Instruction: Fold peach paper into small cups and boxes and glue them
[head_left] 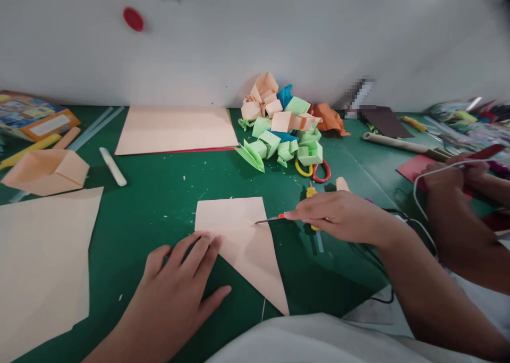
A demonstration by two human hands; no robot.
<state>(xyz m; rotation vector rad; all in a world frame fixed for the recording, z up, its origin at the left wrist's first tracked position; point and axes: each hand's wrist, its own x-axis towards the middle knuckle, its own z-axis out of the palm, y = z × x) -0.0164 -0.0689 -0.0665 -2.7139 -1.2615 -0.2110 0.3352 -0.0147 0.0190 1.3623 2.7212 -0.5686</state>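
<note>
A pale peach sheet of paper (pixel 239 214), with a slanting lower edge running to a point, lies flat before me. My left hand (pixel 175 288) rests palm down with its fingers stretched out, fingertips on the paper's left edge. My right hand (pixel 338 214) is closed around a slim, pointed metal tool (pixel 273 219) with an orange part by my fingers. Its tip is over the right side of the paper; whether it touches I cannot tell. Most of the handle is hidden. Under and beside that hand lies a yellow glue gun or cutter-like tool (pixel 311 192), partly covered.
Folded paper pieces (pixel 279 134) are heaped by the wall, with red and yellow scissor handles (pixel 321 170) in front. A peach sheet stack (pixel 179 129), a folded paper box (pixel 48 171), a white stick (pixel 112 166) and a large sheet (pixel 43 262) lie leftward. Another person's hands (pixel 446 177) work at right.
</note>
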